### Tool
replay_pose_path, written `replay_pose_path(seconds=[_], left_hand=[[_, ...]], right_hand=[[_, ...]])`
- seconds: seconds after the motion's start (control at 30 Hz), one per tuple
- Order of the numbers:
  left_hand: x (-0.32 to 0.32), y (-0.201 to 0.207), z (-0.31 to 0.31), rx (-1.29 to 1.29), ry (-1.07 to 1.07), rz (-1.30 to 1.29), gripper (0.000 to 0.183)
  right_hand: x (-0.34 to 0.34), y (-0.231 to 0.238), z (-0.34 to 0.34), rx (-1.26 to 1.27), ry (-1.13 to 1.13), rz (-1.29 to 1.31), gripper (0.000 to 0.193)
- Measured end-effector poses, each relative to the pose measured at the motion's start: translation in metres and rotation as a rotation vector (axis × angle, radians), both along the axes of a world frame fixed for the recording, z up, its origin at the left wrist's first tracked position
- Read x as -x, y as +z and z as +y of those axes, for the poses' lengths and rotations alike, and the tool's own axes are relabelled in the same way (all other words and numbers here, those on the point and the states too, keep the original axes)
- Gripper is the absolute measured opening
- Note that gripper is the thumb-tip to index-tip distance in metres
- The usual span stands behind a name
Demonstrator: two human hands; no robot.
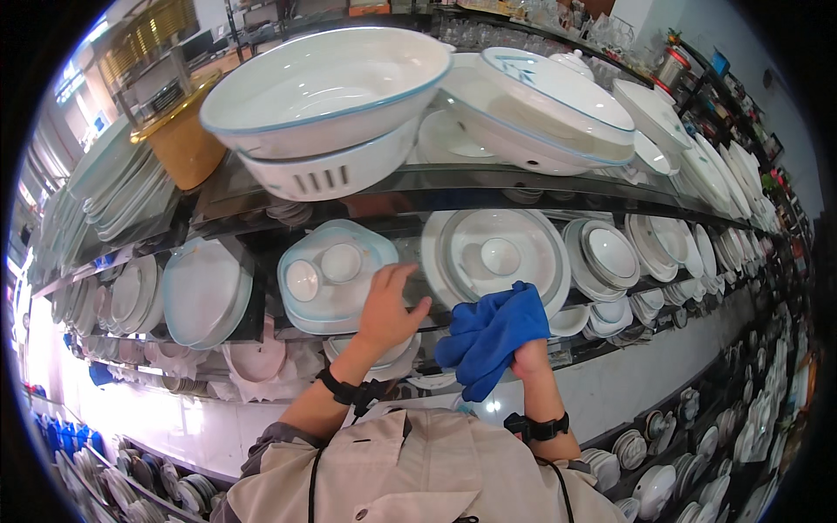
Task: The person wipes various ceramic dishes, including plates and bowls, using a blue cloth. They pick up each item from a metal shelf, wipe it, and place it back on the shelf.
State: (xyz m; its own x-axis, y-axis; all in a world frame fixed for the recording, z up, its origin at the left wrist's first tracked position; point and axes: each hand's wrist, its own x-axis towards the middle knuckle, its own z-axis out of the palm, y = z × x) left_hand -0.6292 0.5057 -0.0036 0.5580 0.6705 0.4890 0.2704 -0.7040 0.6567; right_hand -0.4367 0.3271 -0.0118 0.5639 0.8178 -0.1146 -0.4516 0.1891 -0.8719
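My left hand (pixel 390 307) holds nothing, its fingers apart, over the right edge of a pale blue-rimmed platter (pixel 301 246). Two small white cups (pixel 341 261) sit on that platter. A bunched blue cloth (pixel 493 338) is gripped in my right hand (pixel 528 356), whose fingers are mostly hidden behind it. The cloth hangs in front of the lower edge of a stack of round white plates (pixel 549 253). One small white bowl (pixel 500 257) rests in the middle of that stack.
On the upper glass shelf stand a large white basin (pixel 327 83), a lidded oval dish (pixel 558 96) and a gold-coloured container (pixel 179 131). Stacked bowls (pixel 608 253) fill the middle shelf to the right; a white oval platter (pixel 205 288) leans to the left. More dishes (pixel 654 488) line racks at lower right.
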Motion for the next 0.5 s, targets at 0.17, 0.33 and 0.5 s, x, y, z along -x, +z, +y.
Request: replay_pose_path(seconds=[0.17, 0.33, 0.5], left_hand=[[-0.067, -0.009, -0.024, 0.056, -0.025, 0.084, 0.066], [-0.135, -0.007, -0.044, 0.042, 0.031, 0.130, 0.083], [-0.177, -0.020, -0.049, 0.021, 0.074, 0.177, 0.100]], right_hand=[[-0.062, 0.004, -0.034, -0.003, 0.009, -0.092, 0.051], [-0.127, 0.003, -0.062, 0.026, -0.018, -0.037, 0.042], [-0.180, -0.003, -0.081, -0.011, 0.056, -0.008, 0.045]])
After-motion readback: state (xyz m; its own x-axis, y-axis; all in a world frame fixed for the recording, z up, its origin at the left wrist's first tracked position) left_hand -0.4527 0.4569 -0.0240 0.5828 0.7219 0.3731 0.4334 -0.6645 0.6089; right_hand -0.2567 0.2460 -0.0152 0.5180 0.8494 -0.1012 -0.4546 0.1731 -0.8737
